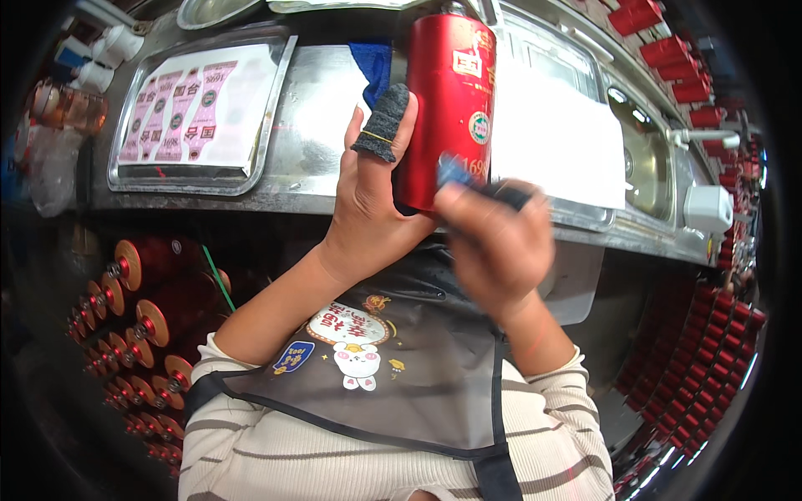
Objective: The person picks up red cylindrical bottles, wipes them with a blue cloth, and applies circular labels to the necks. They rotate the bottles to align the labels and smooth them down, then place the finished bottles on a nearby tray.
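A shiny red cylindrical bottle (430,92) with pale printed characters and a small round green-and-white mark stands tilted in front of me. My left hand (372,200) supports its lower left side. One finger of that hand wears a dark grey fabric cover (384,121) with a yellow band around it. Against the bottle's lower front is my right hand (505,242), smeared by motion, with its fingers curled in. Something blue (455,171) shows at its fingertips and something dark beside its knuckles; I cannot make out what they are.
On the left, a metal tray (266,117) carries a sheet of pink-and-white decals (180,113). A blue cloth (372,67) lies behind my left hand. White sheets (560,134) cover a tray at right, near a sink (647,167). Red bottles (167,326) are stacked on both sides below.
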Motion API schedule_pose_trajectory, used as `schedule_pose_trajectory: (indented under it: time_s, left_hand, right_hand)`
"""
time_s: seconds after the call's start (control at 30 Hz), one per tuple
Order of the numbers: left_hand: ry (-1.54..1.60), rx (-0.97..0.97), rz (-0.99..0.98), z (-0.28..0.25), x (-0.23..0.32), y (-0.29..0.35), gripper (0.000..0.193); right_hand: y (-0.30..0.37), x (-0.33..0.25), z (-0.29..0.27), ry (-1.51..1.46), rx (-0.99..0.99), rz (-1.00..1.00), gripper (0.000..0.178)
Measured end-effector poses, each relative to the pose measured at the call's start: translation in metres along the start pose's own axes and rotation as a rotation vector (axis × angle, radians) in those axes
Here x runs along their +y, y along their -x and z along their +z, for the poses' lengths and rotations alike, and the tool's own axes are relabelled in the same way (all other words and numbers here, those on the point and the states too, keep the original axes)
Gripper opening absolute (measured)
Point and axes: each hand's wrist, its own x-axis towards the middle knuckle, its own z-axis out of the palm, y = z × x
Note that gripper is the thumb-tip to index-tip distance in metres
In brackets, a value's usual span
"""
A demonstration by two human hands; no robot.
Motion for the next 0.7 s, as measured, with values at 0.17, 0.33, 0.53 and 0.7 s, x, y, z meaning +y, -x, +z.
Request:
schedule_pose_trajectory:
  time_s: [0.17,0.33,0.53,0.7]
  left_hand:
    - [0.038,0.018,-0.008,-0.002,0.003,-0.001,0.103]
    - [0.027,-0.041,-0.026,-0.007,-0.004,-0.001,0.108]
    - [0.012,-0.013,0.003,-0.005,-0.001,-0.005,0.104]
    - [0.048,-0.008,-0.049,-0.006,0.007,-0.005,0.108]
  right_hand:
    - [0.001,-0.001,-0.012,-0.221,-0.004,0.022,0.041]
    - [-0.010,0.005,-0.017,-0.430,-0.180,-0.125,0.043]
    - [-0.036,0.022,-0.020,-0.593,-0.321,0.034,0.032]
    - [-0.108,0.085,0.017,-0.542,-0.181,0.393,0.010]
